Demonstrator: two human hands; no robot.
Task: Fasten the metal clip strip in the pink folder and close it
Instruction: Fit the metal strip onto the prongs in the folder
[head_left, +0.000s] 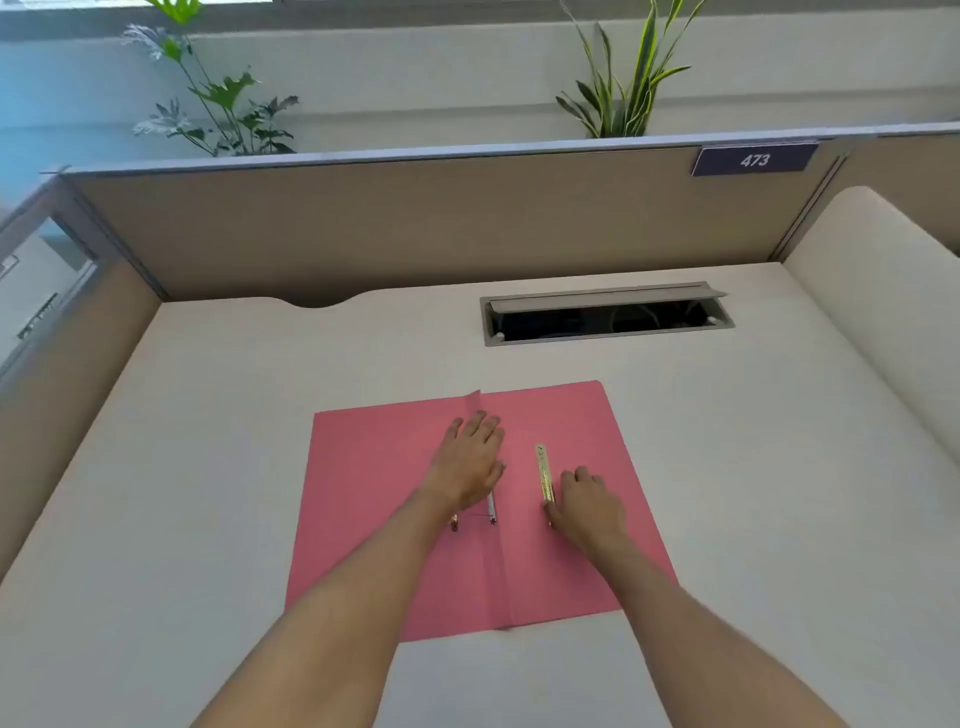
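A pink folder (363, 519) lies open and flat on the white desk. My left hand (470, 462) presses palm-down beside the centre fold, fingers spread, covering most of a white fastener prong (491, 506) at the spine. A gold metal clip strip (544, 473) lies lengthwise on the right leaf. My right hand (587, 501) rests just right of the strip, its fingertips touching the strip's near end; whether it grips the strip I cannot tell.
An open cable tray slot (605, 314) is set into the desk behind the folder. Beige partition walls (415, 228) enclose the desk at back and left. A rounded cream panel (883, 291) rises at the right. Plants stand behind the partition.
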